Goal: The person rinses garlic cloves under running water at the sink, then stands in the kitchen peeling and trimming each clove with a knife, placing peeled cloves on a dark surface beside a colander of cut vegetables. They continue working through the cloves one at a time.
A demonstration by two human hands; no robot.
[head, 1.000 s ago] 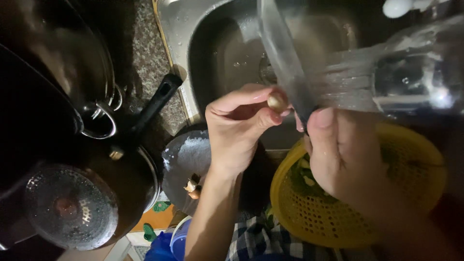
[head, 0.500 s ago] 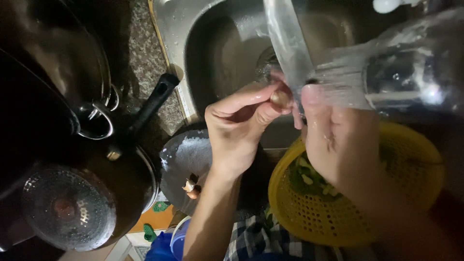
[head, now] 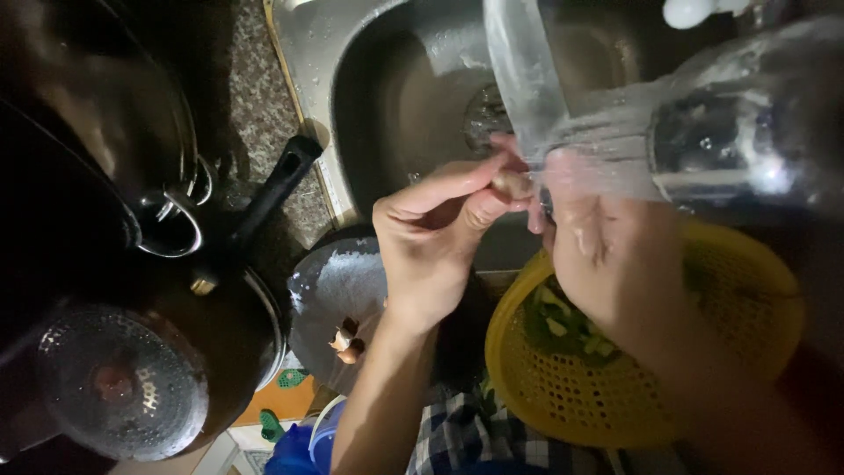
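Both forearms bare to the frame edge, left hand (head: 435, 242) and right hand (head: 607, 246) ungloved, without rings; blue-and-white checked garment (head: 475, 431) worn below.

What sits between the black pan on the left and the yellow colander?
In the head view, a round dark plate holding small brown peel scraps, and the left hand's forearm crossing in front of it.

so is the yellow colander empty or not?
Not empty. The yellow colander holds green and pale vegetable pieces, visible through the gap below the right hand. How much lies under the arm cannot be told.
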